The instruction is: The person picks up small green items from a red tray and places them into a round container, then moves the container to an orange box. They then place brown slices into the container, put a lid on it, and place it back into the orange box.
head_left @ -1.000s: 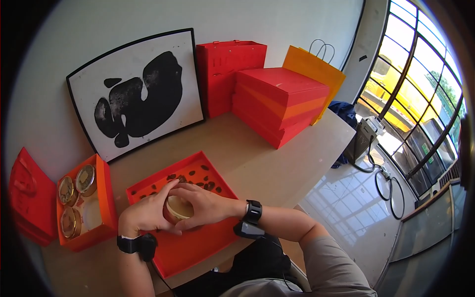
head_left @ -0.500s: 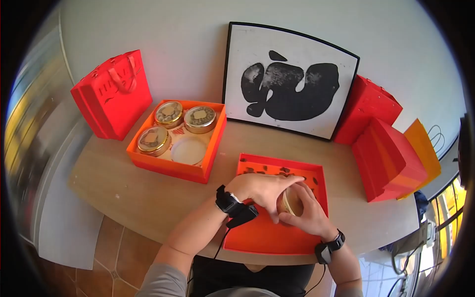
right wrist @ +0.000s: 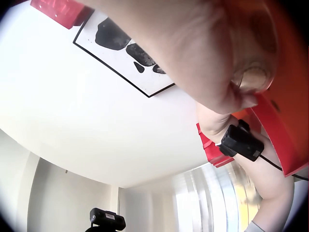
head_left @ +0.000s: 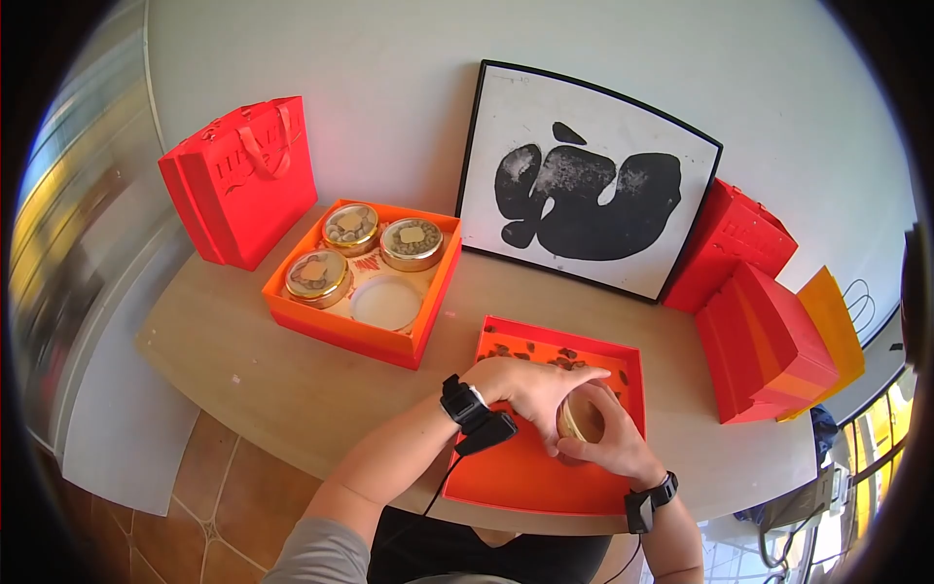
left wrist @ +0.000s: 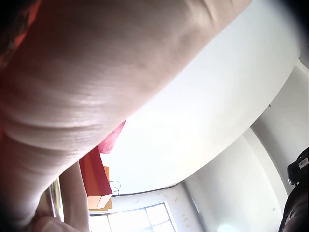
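Observation:
Over a shallow red-orange tray (head_left: pixel 525 477), my two hands hold a round clear jar (head_left: pixel 582 420) with a gold rim, tilted between them. My left hand (head_left: pixel 530 389) grips its left and far side, the thumb and fingers spread around the edge. The right hand (head_left: pixel 618 443) curls round the near right side. In the right wrist view the jar's see-through wall (right wrist: pixel 263 46) shows beside the right fingers. Dark brown dried pieces (head_left: pixel 530 347) lie scattered along the tray's far part, partly hidden behind my hands.
To the left, an orange box (head_left: pixel 418 348) holds three gold-lidded jars (head_left: pixel 412 243) and an unfilled round recess (head_left: pixel 387 302). A red gift bag (head_left: pixel 238 185) stands behind it. A framed black-and-white picture (head_left: pixel 593 195) leans on the wall; a red box (head_left: pixel 764 346) and yellow bag (head_left: pixel 837 331) stand right.
The head view has swung left, bringing the whole orange box and left gift bag into sight. Both hands still hold the jar over the tray.

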Motion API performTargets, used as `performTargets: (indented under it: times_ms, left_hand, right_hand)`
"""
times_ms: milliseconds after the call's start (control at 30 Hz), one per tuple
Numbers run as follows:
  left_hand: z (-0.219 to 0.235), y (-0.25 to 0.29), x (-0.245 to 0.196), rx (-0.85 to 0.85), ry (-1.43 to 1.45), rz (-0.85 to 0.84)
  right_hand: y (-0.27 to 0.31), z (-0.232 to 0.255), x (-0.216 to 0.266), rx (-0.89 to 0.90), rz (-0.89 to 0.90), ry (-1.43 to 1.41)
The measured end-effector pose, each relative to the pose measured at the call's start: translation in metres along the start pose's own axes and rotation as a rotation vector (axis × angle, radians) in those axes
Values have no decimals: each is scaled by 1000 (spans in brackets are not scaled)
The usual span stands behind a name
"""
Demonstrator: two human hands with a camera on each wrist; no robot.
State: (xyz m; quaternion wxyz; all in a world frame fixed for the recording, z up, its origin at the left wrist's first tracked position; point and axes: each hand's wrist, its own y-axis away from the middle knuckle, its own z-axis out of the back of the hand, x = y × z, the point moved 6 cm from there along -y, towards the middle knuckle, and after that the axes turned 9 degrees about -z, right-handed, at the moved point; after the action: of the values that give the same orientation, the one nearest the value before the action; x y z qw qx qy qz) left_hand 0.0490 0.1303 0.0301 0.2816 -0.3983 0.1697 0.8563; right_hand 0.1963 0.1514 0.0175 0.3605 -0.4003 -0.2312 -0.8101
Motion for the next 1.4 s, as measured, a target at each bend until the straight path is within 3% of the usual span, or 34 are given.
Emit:
performTargets:
  times_ms: [67, 133, 467, 567, 633, 667, 733, 767, 800, 867, 900, 933, 1000, 1067, 1133, 1167, 1200, 1233, 1400]
  left_hand:
    - [-1, -1, -2, 26, 15, -38]
    - [-1, 1, -6, 13, -3, -33]
    - [-1, 3, -5, 56, -34, -33]
    - [-2, 4, 2, 51, -71, -10]
    - [-4, 1, 10, 40, -82, -24]
    - [-5, -1, 13, 36, -94, -34]
    - [-4, 0, 11, 53, -102, -47]
    - [-2, 0, 10, 60, -110, -40]
    - [-1, 0, 6, 78, -113, -65]
    - [-1, 2, 8, 113, -76, 29]
    - [-1, 1, 10, 80, -163, 17]
    - [-1, -1, 9, 89, -169, 1]
    - [-1, 3, 14, 130, -202, 134]
    - [-2, -1, 33, 56, -266, 114]
    - [-12, -13, 34, 163, -175, -28]
    - [-10, -10, 27, 160, -203, -12]
    - [-10, -10, 24, 135, -218, -55]
    - [-7, -6, 21, 90, -272, -22]
    - [-10, -15, 28, 125, -311, 46]
  right_hand:
    - [-1, 0, -3, 26, -13, -106]
    - [-4, 0, -8, 53, -90, -405]
    - [4, 8, 0, 66, -64, -453]
    - [5, 11, -14, 11, -152, -414]
    - [4, 18, -25, -197, -86, -380]
    - [7, 23, -28, -211, -93, -372]
    - [14, 32, -6, -341, -80, 36]
    - [16, 34, 2, -487, 68, 149]
    - [20, 36, 7, -511, 50, 159]
    - [26, 39, 27, -605, 80, 519]
    - [28, 40, 30, -687, 173, 536]
    - [29, 45, 26, -702, 164, 545]
    - [30, 49, 25, -726, 196, 710]
    - [34, 63, 20, -788, 196, 673]
    - [40, 89, 5, -887, 148, 540]
    - [41, 105, -9, -915, 110, 435]
    - [40, 120, -30, -939, 23, 153]
    - [43, 136, -42, -955, -63, 107]
    - [50, 207, -167, -1032, -106, 106]
